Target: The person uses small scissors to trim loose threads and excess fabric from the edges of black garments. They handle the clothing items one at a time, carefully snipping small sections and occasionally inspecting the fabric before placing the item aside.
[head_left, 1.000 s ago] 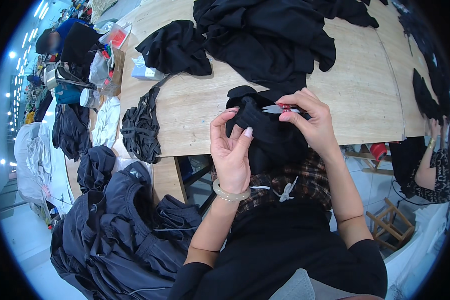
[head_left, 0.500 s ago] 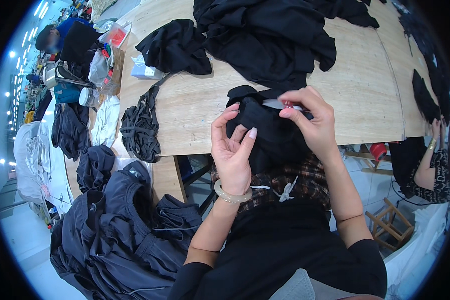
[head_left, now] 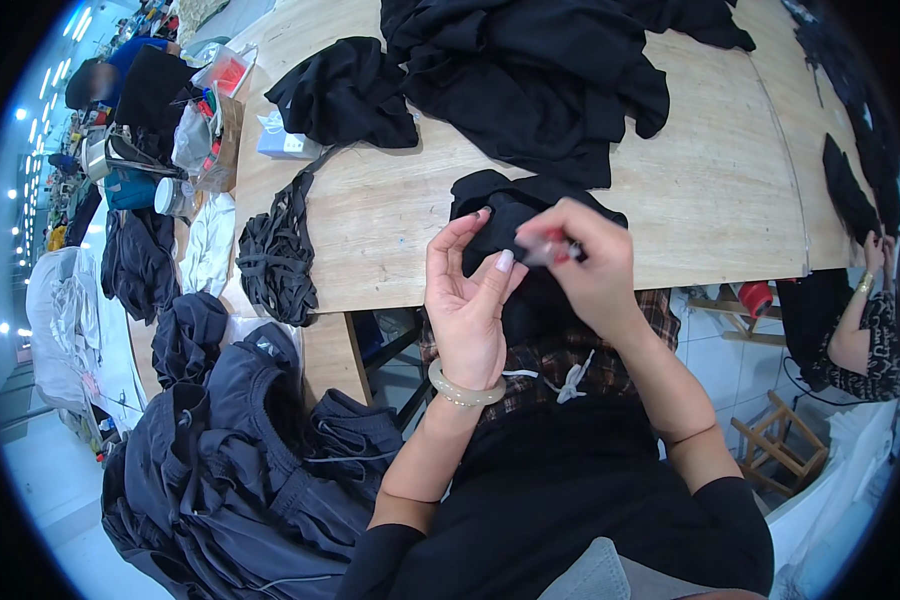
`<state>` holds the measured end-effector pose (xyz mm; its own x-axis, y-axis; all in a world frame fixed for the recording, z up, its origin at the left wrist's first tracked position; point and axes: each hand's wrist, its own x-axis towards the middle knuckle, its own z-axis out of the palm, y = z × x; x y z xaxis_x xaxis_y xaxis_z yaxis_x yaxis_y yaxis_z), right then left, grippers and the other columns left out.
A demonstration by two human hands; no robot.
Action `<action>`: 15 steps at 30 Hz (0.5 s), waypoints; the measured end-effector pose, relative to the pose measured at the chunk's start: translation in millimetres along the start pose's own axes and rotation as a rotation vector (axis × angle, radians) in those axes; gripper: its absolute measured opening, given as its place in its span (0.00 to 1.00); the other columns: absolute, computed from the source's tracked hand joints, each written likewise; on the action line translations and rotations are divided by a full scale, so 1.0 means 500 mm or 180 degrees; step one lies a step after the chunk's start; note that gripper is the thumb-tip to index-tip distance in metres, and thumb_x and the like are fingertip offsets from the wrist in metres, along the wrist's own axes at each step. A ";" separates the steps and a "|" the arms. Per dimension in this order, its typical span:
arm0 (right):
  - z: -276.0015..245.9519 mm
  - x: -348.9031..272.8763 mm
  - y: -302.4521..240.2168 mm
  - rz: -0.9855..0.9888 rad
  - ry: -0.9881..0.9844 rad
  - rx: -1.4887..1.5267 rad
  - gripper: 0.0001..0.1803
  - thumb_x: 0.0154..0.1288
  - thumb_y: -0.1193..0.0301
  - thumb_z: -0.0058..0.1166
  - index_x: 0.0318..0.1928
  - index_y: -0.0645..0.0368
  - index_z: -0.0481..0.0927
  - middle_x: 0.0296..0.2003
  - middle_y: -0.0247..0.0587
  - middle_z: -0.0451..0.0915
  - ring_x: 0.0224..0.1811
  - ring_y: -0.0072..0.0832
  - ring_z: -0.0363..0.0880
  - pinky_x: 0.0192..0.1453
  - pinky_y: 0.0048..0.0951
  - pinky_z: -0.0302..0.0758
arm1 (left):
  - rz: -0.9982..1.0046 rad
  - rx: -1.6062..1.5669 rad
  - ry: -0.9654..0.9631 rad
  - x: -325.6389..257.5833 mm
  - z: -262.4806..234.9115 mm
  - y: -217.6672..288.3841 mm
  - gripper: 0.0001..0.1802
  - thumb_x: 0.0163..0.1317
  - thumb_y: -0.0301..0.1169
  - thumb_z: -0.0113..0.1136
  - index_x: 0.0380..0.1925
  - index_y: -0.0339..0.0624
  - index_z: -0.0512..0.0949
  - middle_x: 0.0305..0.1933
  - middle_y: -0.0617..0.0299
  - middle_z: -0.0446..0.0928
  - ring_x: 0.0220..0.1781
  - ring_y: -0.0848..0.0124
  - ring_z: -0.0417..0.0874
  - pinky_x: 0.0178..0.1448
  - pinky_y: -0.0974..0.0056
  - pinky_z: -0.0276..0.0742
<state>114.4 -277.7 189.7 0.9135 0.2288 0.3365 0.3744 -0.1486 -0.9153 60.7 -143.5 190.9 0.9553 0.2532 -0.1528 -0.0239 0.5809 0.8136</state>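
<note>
- Cloth (head_left: 507, 194), black and bunched, is lying at the near edge of the table (head_left: 710, 200), its lower part hanging over a plaid garment (head_left: 660, 310).
- Left hand (head_left: 465, 295) is resting at the cloth's left side, thumb and forefinger standing apart at the tips with dark fabric between — whether the other fingers are gripping underneath, I cannot tell.
- Right hand (head_left: 592, 265) is pinching a small red tool (head_left: 555, 247) over the cloth's middle; the tool's tip is showing only as a blur, so its angle is staying unclear.
- For good control, the left fingers should probably be holding the cloth flat and taut, as loose folds could be catching the tip.
- The left thumb is sitting very close to the tool — the tip should be pointing away from it.
- Black folds are hiding their own edges, so tilting the cloth toward the light would likely be helping.
- Black garments (head_left: 535, 80) are lying just beyond the cloth and a bundle of black strips (head_left: 277, 250) to its left; the working layer should be staying apart from both.
</note>
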 end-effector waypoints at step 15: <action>-0.051 -0.066 -0.041 0.1625 -0.0338 0.0373 0.10 0.70 0.70 0.61 0.36 0.65 0.81 0.25 0.23 0.72 0.29 0.10 0.63 0.32 0.18 0.62 | 0.0053 -0.0034 0.0018 0.002 0.009 0.003 0.28 0.63 0.12 0.58 0.62 0.39 0.66 0.71 0.53 0.63 0.51 0.75 0.80 0.56 0.70 0.81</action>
<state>80.4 -306.7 203.2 0.9513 0.2524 -0.1769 -0.1394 -0.1595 -0.9773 63.1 -145.8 194.4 0.9530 0.2673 -0.1426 -0.0429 0.5848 0.8100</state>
